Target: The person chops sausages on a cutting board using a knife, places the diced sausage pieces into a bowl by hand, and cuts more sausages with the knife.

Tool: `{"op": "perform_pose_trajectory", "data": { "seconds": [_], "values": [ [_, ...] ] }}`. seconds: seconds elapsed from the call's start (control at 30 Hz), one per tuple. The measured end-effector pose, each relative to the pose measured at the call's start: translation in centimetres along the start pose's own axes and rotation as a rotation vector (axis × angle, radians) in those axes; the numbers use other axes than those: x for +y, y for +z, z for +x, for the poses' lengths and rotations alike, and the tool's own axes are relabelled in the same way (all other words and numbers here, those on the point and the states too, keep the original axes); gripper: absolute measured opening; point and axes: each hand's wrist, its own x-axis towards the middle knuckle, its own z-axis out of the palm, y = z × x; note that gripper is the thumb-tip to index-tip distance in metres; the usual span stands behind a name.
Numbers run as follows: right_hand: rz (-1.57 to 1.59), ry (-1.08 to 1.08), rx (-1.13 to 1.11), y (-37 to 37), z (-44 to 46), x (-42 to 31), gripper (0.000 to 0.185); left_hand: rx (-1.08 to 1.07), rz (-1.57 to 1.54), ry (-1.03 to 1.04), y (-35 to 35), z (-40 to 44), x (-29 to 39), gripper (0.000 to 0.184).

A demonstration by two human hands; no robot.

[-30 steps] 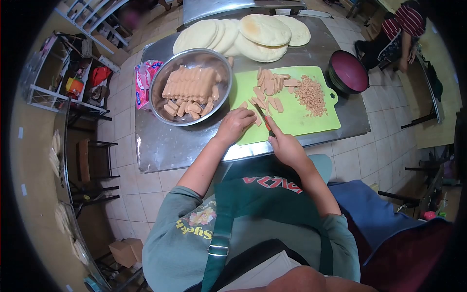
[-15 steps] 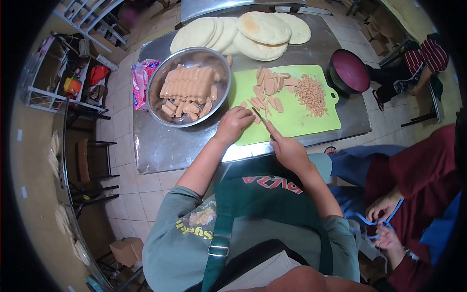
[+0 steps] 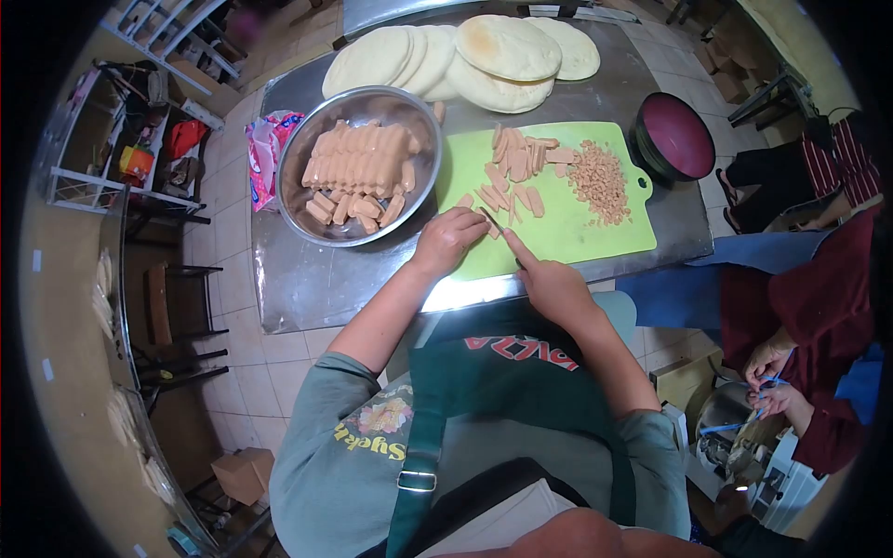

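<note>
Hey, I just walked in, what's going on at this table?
Someone's left hand rests by a piece of what looks like sausage on the green board; the right hand holds a knife there. Slices and diced bits lie farther up. More sausages sit in the metal bowl.

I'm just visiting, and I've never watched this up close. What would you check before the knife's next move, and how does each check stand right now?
1. Knife held firmly: looks ok; the right hand grips it, index finger stretched along it.
2. Left hand clear of the blade: not ok; its fingertips are very close to it.
3. Sausage piece steadied: cannot tell; the left hand hides the hold.
4. Chopped heap away from the blade: ok; it lies towards the board's far right.
5. Cutting board secured against slipping: cannot tell; its underside is hidden.
</note>
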Motion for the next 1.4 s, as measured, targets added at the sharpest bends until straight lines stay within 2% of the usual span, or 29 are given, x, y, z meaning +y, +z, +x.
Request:
{"op": "perform_pose_trajectory", "data": {
  "seconds": [0.23, 0.3, 0.8, 0.93, 1.0, 1.1, 1.4],
  "values": [
    [0.069, -0.044, -0.018, 0.2, 0.9, 0.4, 0.063, -0.021, -0.002, -0.001, 0.0, 0.0, -0.1, 0.023],
    [-0.012, 0.048, -0.095, 0.3, 0.5, 0.1, 0.063, -0.03, 0.005, -0.001, 0.1, 0.1, -0.1, 0.024],
    [0.078, 0.12, -0.152, -1.0, -5.2, 1.1, 0.064, 0.022, 0.025, 0.067, 0.1, 0.1, 0.0, 0.018],
    [0.064, 0.086, -0.007, -0.9, -4.6, 0.9, 0.059, 0.018, 0.049, 0.081, -0.1, 0.1, 0.2, 0.017],
    [0.019, 0.01, 0.147, -0.1, -3.8, 0.5, 0.056, 0.019, 0.058, 0.077, -0.1, 0.1, 0.2, 0.017],
    [-0.069, -0.013, 0.171, 0.8, -2.6, -0.1, 0.063, 0.032, 0.093, 0.098, 0.0, 0.0, 0.1, 0.018],
    [-0.171, -0.012, 0.132, 1.7, -1.3, 0.0, 0.063, 0.01, 0.07, 0.072, -0.2, 0.1, 0.4, 0.016]
  ]
}}
